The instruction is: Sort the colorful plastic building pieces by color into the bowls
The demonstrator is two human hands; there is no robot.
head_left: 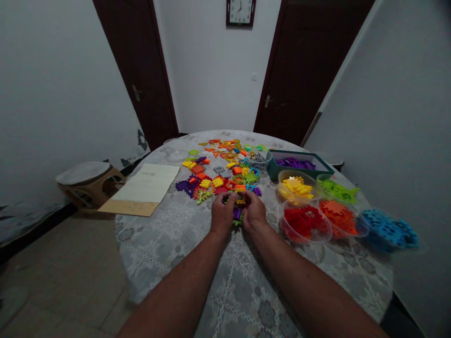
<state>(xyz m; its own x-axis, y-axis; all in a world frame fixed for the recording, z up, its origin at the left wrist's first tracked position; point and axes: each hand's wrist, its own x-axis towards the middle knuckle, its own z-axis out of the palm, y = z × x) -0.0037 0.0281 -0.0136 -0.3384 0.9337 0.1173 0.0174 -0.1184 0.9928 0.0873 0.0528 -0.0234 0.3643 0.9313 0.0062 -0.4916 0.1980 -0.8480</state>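
At the near middle of the round, cloth-covered counter (158, 244), the left hand (223, 215) and right hand (255, 212) hold a small yellow block piece (240, 199) between them. The left grip pinches its left side and the right grip its right side, though some fingertips are hidden. Purple and green pieces (237, 217) show between the hands, just below the yellow one; whether they are joined to it is unclear.

Beyond the hands, a loose spread of toothed plastic pieces (219, 171) in many colours reaches toward the far edge. To the right stand clear tubs of yellow pieces (297, 187), green pieces (338, 190), red pieces (306, 221), orange pieces (338, 216) and blue pieces (389, 227). Farther back are a teal box (275, 172) with purple pieces (295, 163) inside and a clear bowl of grey pieces (258, 157).

On the left, a pale sheet (150, 183) with a brown near strip carries a faint mark, too blurred to read. On the far wall, a dark-framed clock (241, 11) shows numerals, 7, 6 and 5 among them; no brand is legible.
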